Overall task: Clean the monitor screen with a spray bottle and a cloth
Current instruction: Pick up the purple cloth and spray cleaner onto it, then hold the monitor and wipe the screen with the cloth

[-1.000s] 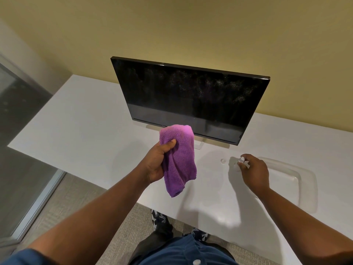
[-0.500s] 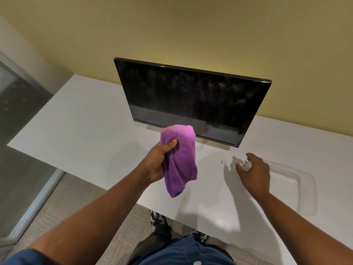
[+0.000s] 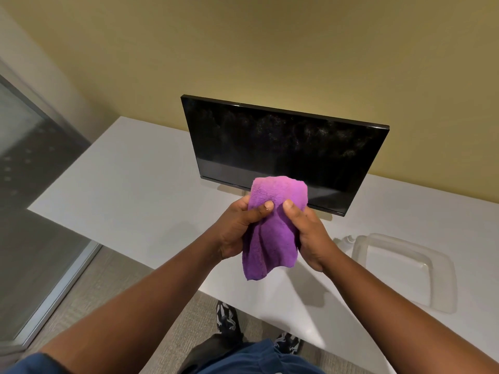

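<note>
A black monitor (image 3: pixel 283 149) stands on the white desk (image 3: pixel 129 184), its dark screen speckled with fine droplets. In front of its lower edge I hold a purple cloth (image 3: pixel 272 230) with both hands. My left hand (image 3: pixel 237 230) grips the cloth's left side, thumb on top. My right hand (image 3: pixel 310 233) grips its right side, thumb pressed on the fabric. The cloth's lower part hangs loose below my hands. A small white spray bottle (image 3: pixel 349 238) lies on the desk to the right, mostly hidden behind my right wrist.
A clear plastic tray (image 3: pixel 442 268) sits on the desk at the right, close to the front edge. A yellow wall rises behind the monitor. A glass panel (image 3: pixel 29 211) stands at the left. My shoes show on the carpet below the desk edge.
My right hand let go of the small bottle on the desk, moved left and took hold of the cloth beside my left hand. The view shifted so the monitor sits lower.
</note>
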Demonstrator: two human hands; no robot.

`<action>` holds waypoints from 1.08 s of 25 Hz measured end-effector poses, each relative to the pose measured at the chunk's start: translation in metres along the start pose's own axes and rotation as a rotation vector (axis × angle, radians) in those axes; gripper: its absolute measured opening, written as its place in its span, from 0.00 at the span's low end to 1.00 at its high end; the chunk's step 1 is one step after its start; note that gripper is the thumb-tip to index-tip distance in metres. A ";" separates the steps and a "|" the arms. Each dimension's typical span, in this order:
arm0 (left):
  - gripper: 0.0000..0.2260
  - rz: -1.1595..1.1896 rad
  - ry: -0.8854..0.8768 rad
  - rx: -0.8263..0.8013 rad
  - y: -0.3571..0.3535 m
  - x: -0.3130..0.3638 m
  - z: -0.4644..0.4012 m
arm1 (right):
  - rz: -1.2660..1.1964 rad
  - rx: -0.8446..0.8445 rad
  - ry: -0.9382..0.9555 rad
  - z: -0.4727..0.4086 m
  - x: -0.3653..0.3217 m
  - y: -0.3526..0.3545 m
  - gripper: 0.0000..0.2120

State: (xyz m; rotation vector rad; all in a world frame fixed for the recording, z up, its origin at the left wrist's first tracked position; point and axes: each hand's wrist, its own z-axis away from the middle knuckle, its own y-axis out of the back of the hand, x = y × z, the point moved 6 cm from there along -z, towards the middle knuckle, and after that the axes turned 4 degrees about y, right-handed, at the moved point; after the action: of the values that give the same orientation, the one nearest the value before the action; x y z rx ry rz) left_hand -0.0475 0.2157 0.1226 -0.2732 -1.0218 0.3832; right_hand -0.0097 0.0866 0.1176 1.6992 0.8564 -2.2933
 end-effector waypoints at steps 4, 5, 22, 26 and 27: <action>0.23 -0.125 -0.107 0.033 0.006 0.016 0.013 | -0.210 0.102 -0.051 0.002 -0.005 -0.030 0.17; 0.23 -0.147 -0.126 0.065 0.010 0.020 0.016 | -0.264 0.129 -0.068 0.002 -0.004 -0.036 0.17; 0.03 -0.301 -0.061 -0.012 0.200 0.079 0.053 | -0.410 0.312 -0.029 -0.051 0.045 -0.222 0.23; 0.08 -0.313 -0.100 -0.121 0.211 0.088 0.052 | -0.411 0.344 0.001 -0.061 0.040 -0.237 0.23; 0.09 -0.368 -0.144 -0.134 0.213 0.091 0.051 | -0.421 0.356 0.009 -0.064 0.039 -0.236 0.24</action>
State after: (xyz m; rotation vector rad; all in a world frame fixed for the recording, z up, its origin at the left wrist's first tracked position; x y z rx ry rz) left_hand -0.0879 0.4491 0.1339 -0.1736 -1.2151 0.0006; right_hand -0.0761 0.3229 0.1517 1.8022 0.9247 -2.8658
